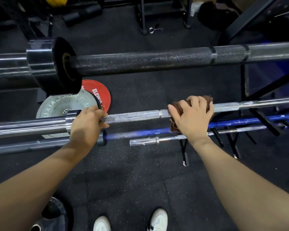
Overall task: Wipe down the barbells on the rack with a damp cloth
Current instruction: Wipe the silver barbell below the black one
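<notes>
A silver barbell [133, 115] with a knurled shaft runs left to right across the middle of the view. My left hand [86, 124] grips it just right of its sleeve collar. My right hand [193, 117] presses a brown cloth [207, 101] around the shaft further right, fingers wrapped over the cloth. A thick dark barbell [157, 61] with a black collar plate lies above. A blue barbell [232, 124] and a thin silver bar [157, 140] sit lower on the black rack [264, 120].
A red plate [98, 95] and a grey plate [63, 105] lie on the black rubber floor at left. A spring collar [154, 29] lies on the floor far ahead. My white shoes [158, 220] show at the bottom edge.
</notes>
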A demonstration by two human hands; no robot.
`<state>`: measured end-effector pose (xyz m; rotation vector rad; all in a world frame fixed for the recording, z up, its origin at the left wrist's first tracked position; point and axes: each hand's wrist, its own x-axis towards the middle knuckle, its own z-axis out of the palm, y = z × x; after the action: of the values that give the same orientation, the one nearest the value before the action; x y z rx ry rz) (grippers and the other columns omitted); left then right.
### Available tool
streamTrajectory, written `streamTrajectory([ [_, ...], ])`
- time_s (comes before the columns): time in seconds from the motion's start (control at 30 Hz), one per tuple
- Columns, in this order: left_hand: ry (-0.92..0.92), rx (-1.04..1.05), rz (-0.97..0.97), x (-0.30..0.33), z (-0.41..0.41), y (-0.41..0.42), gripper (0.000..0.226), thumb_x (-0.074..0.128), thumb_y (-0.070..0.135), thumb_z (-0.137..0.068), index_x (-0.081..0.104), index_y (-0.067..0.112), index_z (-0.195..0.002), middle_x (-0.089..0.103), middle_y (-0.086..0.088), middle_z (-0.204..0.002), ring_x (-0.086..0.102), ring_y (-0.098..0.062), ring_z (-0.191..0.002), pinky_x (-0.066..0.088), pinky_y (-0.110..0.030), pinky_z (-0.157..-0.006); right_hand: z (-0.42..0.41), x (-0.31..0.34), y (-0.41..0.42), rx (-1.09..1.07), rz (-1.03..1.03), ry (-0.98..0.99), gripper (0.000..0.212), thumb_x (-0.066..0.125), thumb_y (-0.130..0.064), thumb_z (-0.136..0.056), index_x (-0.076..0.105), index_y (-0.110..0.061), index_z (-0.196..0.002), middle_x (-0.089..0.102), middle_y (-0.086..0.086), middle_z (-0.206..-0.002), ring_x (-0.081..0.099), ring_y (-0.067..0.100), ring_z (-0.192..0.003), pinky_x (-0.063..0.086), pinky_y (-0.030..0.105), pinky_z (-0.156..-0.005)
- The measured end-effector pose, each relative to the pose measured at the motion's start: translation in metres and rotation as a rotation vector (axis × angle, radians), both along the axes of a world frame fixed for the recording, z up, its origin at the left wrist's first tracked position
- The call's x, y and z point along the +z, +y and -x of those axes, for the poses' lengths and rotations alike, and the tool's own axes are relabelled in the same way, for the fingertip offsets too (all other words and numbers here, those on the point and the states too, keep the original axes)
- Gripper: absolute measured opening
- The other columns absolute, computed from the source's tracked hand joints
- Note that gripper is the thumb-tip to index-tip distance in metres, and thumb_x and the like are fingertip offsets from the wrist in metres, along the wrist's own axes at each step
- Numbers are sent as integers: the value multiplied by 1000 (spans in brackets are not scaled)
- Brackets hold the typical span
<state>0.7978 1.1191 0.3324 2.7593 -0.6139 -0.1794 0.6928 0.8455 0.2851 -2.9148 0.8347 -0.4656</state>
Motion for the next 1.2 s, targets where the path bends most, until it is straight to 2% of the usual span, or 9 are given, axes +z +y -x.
streamTrajectory([
  [0.13, 6, 5, 4, -3, -2, -1, 26, 72, 11, -82, 68, 9, -108, 58, -2, -95, 51, -26, -96, 40, -34, -72, -2, 0, -10, 62, 189, -8, 46, 38, -52, -92, 66, -17, -80, 61, 4, -89, 51, 30, -93, 32, 46, -83],
  [0.3, 23, 23, 19, -6, -3, 0, 29, 70, 10, -83, 67, 9, -112, 59, -4, -102, 49, -23, -101, 36, -31, -74, -13, 2, -9, 90, 226, 2, 46, 36, -43, -95, 66, -13, -74, 61, 5, -80, 52, 30, -86, 24, 42, -77],
  [0.4, 23, 34, 32, -6, -4, 3, 28, 70, 10, -83, 67, 10, -111, 55, 0, -97, 47, -20, -96, 33, -28, -72, -16, -1, 1, 26, 235, -37, 43, 40, -40, -95, 66, -14, -73, 60, 4, -79, 53, 30, -86, 24, 42, -80],
  [0.53, 34, 0, 17, -3, -7, 7, 28, 73, 13, -81, 68, 9, -108, 54, 1, -92, 50, -21, -90, 39, -32, -71, -13, -1, 6, 22, 171, -47, 46, 37, -44, -96, 66, -14, -77, 59, 4, -84, 50, 29, -91, 25, 47, -91],
  [0.63, 21, -8, 28, -2, -8, 7, 28, 74, 12, -80, 69, 9, -107, 50, 5, -87, 45, -16, -85, 32, -29, -67, -6, 6, -2, 74, 129, 20, 47, 36, -53, -93, 67, -19, -85, 60, 0, -92, 48, 27, -99, 21, 58, -100],
  [0.73, 27, -8, 31, 0, -8, 4, 28, 74, 14, -79, 69, 9, -106, 51, 4, -89, 46, -18, -86, 34, -29, -68, -1, 8, -11, 80, 90, 87, 46, 40, -59, -90, 67, -22, -91, 60, -1, -100, 46, 29, -107, 21, 68, -100],
  [0.9, 36, -17, 22, -3, -7, 0, 31, 75, 16, -78, 69, 10, -107, 59, -4, -98, 52, -25, -94, 37, -30, -71, -7, 1, 0, 6, 87, -57, 45, 41, -50, -89, 71, -16, -82, 60, 4, -93, 47, 30, -94, 34, 51, -90],
  [1.1, 23, -15, 36, -4, -7, 2, 28, 75, 12, -78, 70, 8, -104, 57, -1, -90, 50, -21, -84, 37, -31, -69, -42, -5, 84, 192, 153, -141, 37, 43, -45, -90, 64, -17, -75, 57, 3, -82, 52, 27, -79, 31, 44, -86],
  [1.2, 32, -20, 44, -3, -8, 8, 28, 76, 11, -78, 70, 8, -105, 57, -1, -89, 54, -23, -84, 41, -33, -70, -38, -3, 65, 290, 245, -91, 38, 41, -44, -92, 62, -19, -75, 55, 1, -79, 53, 25, -76, 35, 40, -81],
])
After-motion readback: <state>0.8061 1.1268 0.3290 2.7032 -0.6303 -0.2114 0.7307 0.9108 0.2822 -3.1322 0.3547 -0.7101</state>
